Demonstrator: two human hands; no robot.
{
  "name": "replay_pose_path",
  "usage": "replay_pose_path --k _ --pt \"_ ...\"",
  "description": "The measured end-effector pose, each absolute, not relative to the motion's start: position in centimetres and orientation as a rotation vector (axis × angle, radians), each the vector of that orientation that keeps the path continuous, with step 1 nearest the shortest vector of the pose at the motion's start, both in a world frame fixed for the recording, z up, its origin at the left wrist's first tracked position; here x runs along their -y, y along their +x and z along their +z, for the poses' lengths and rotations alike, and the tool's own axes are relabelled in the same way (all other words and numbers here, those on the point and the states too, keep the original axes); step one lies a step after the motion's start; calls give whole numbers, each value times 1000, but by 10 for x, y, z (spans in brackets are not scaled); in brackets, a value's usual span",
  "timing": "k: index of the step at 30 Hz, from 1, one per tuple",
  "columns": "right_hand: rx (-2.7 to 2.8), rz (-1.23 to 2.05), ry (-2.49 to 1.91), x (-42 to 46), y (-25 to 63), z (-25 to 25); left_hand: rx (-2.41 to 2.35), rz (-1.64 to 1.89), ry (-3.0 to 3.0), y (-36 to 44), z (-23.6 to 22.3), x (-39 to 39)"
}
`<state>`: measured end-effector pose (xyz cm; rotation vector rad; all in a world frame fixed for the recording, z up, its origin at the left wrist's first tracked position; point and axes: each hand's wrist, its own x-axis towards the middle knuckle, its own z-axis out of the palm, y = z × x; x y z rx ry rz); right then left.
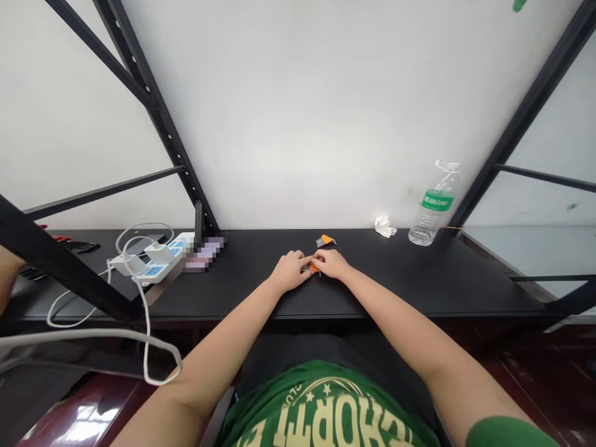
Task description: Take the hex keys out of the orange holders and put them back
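Both my hands meet at the middle of the black table (400, 279). My left hand (289, 270) and my right hand (331, 264) are closed together on a small orange hex key set (311, 267), whose dark metal keys stick out between the fingers. A second orange hex key set (325, 240) lies on the table just beyond my right hand, apart from it.
A clear water bottle with a green label (433, 208) stands at the back right, a crumpled white tissue (384, 226) beside it. At the left a white power strip (158, 257) with chargers and white cables (139, 323) lies by a black rack post (177, 149).
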<state>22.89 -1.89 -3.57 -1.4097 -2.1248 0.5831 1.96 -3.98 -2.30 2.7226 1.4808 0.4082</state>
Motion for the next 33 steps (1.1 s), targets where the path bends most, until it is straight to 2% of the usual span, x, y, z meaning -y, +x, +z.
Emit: replay_pose_path --k 16,33 --pt "2063 372 -1659 24 230 -34 -1547 357 2707 29 -23 44" --pt "2084 651 -1457 17 245 -33 -1440 385 2711 41 -24 41"
